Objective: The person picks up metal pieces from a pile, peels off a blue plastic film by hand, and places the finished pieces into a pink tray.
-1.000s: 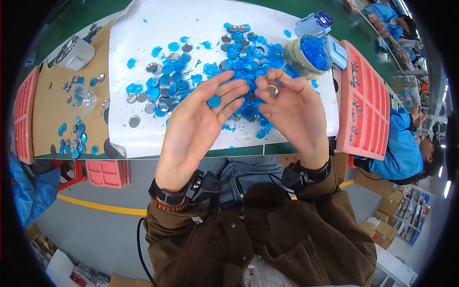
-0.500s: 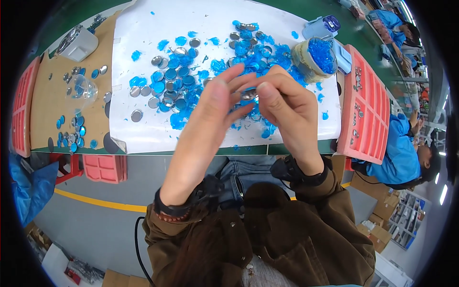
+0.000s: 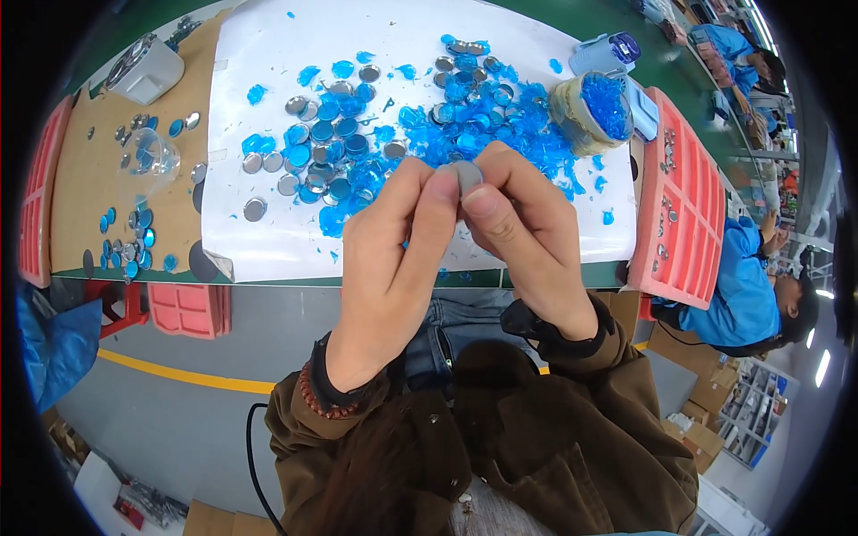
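Observation:
Between the fingertips of both hands I hold a small round grey metal disc (image 3: 466,176), just above the near part of the table. My left hand (image 3: 393,241) pinches one side of it with thumb and bent fingers. The other side is gripped by my right hand (image 3: 527,232), its thumb lying along the disc. Beyond my hands, silver and blue-coated discs (image 3: 326,147) lie heaped on a white sheet (image 3: 295,36), mixed with shreds of blue film (image 3: 536,125). My fingers hide part of that heap.
A tub of blue scraps (image 3: 585,112) stands right, beside light-blue containers (image 3: 608,54) and a pink tray (image 3: 684,205). On brown cardboard (image 3: 80,210) at left are a clear cup (image 3: 147,165), more discs and a white box (image 3: 147,76). Co-workers in blue (image 3: 746,286) sit at right.
My left hand has closed from spread fingers into a pinch on the disc. Both hands have come together, and the disc now shows its grey face between the thumbs.

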`<state>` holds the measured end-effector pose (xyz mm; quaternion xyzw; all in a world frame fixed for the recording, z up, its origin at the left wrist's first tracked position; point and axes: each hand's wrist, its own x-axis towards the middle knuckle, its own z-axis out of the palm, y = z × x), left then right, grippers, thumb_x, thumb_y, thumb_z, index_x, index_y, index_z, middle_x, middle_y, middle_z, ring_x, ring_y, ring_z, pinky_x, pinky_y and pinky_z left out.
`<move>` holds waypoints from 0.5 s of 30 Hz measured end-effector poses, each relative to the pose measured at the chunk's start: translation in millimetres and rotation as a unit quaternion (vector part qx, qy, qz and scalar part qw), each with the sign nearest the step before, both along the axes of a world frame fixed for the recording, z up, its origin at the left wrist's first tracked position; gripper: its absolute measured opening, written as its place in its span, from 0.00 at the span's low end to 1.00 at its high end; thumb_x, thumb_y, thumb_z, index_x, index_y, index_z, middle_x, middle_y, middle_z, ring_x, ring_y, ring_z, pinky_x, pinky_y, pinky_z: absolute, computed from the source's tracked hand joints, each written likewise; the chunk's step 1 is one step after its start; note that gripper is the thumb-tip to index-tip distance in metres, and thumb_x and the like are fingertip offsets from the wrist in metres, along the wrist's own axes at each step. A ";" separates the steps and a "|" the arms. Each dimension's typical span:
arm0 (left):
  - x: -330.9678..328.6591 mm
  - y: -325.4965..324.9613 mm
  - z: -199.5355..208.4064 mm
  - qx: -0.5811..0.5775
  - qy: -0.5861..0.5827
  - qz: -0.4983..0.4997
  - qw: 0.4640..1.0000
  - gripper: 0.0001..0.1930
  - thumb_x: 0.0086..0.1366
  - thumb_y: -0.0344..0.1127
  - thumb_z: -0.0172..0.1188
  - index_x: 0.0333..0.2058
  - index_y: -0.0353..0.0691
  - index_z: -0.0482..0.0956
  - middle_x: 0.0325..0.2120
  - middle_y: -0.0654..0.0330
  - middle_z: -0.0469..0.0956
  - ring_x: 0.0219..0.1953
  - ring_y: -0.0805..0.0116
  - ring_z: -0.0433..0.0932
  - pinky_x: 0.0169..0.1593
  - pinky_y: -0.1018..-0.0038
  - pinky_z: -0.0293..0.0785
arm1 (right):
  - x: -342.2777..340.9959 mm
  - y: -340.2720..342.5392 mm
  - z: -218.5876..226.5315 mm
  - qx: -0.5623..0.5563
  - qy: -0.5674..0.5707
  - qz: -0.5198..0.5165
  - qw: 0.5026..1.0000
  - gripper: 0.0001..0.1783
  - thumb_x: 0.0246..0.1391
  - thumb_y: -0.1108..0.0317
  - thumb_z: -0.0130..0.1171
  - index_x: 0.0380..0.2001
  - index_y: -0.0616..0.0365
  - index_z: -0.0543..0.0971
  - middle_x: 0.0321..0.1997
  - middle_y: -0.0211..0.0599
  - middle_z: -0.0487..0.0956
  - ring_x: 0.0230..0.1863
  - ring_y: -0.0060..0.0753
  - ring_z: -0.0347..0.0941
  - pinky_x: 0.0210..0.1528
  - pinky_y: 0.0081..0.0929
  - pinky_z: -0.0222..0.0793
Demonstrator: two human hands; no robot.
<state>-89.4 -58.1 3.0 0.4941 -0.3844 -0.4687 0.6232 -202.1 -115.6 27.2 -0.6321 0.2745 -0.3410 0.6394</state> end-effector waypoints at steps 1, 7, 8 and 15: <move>0.0 0.2 0.4 0.000 0.000 0.001 1.000 0.10 0.62 0.34 0.43 0.25 0.35 0.66 0.14 0.66 0.63 0.18 0.83 0.59 0.20 0.84 0.54 | -1.8 -1.1 2.6 -0.047 0.058 0.003 0.997 0.07 0.52 0.70 0.47 0.26 0.63 0.67 0.21 0.30 0.63 0.19 0.21 0.56 0.21 0.18 0.52; 0.9 -2.3 11.9 0.048 0.176 -0.056 0.982 0.13 0.62 0.36 0.42 0.21 0.37 0.63 0.11 0.69 0.58 0.14 0.84 0.53 0.17 0.84 0.49 | -6.8 -6.9 -0.3 -0.098 0.112 0.027 0.989 0.06 0.49 0.73 0.49 0.25 0.64 0.66 0.20 0.36 0.61 0.21 0.29 0.57 0.22 0.22 0.54; 1.1 -2.1 12.5 0.063 0.215 -0.078 0.971 0.13 0.62 0.36 0.42 0.20 0.37 0.62 0.11 0.70 0.57 0.14 0.84 0.52 0.17 0.85 0.48 | -8.2 -10.2 -3.9 -0.165 0.119 0.036 0.978 0.06 0.51 0.71 0.47 0.26 0.63 0.66 0.21 0.33 0.61 0.21 0.24 0.56 0.22 0.19 0.52; 3.8 -4.6 9.5 0.093 0.275 -0.086 0.953 0.14 0.62 0.37 0.42 0.19 0.38 0.61 0.10 0.70 0.56 0.13 0.84 0.51 0.17 0.84 0.46 | -14.0 -19.0 -8.8 -0.311 0.141 0.072 0.937 0.07 0.54 0.70 0.41 0.27 0.63 0.66 0.25 0.29 0.61 0.22 0.16 0.56 0.22 0.14 0.50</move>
